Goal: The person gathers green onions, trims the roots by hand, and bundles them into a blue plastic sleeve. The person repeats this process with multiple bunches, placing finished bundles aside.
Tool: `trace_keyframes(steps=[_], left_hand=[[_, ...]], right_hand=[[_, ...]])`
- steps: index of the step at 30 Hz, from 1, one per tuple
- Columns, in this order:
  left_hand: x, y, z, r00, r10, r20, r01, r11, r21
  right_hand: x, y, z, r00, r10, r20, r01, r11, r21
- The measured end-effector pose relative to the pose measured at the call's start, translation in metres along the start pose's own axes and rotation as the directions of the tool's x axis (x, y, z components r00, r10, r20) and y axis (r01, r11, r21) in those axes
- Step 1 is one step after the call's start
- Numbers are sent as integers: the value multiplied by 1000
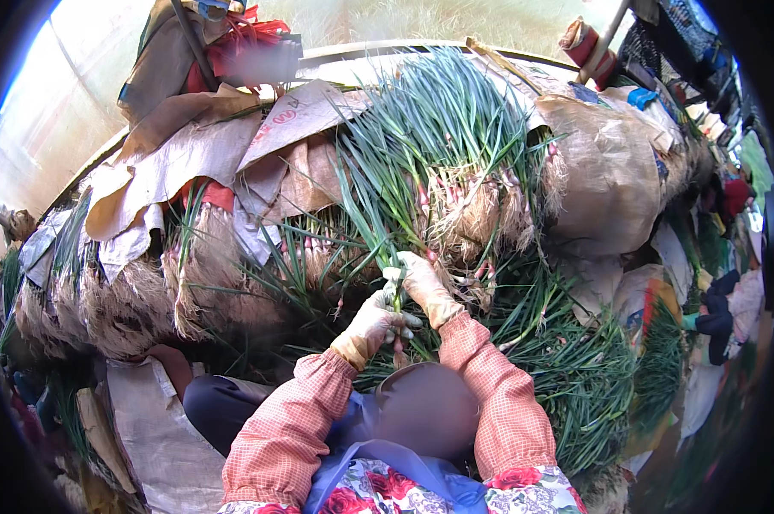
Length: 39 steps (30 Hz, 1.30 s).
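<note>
Both of my hands wear pale, stained gloves and are close together in front of my chest. My left hand (372,326) is closed around a few spring onion stalks (397,299); a reddish bulb (400,360) hangs below its fingers. Just above it, my right hand (427,288) has its fingers bent around the same green stalks, which run up and away. Beyond my hands a large bundle of spring onions (451,122) lies on the heap, its pinkish bulbs and pale roots (473,209) facing me. The glove fingers partly hide the held stalks.
Loose green leaves (573,385) are piled at my right. Rows of rooted spring onions (123,302) line the left, under woven sacking (175,151). A brown sack (599,167) covers the heap at right. A dark round object (428,411) is below my hands. Another person (724,315) is at far right.
</note>
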State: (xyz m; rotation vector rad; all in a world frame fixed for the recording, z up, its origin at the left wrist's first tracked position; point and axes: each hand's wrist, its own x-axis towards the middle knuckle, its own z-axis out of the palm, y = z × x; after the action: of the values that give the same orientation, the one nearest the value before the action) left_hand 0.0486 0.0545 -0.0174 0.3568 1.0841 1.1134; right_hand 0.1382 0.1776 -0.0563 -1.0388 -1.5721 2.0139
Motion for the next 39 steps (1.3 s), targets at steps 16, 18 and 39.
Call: trace_keyframes(steps=[16, 18, 39], left_hand=[[-19, 10, -9, 955, 279, -104, -284, 958, -38], [-33, 47, -9, 875, 456, -160, -462, 887, 1], [6, -13, 8, 935, 205, -288, -261, 950, -173]], right_hand=[[-57, -15, -64, 993, 110, 50, -87, 940, -331], [-79, 16, -73, 912, 262, 316, 132, 542, -830], [-3, -8, 7, 997, 39, 66, -43, 997, 66]])
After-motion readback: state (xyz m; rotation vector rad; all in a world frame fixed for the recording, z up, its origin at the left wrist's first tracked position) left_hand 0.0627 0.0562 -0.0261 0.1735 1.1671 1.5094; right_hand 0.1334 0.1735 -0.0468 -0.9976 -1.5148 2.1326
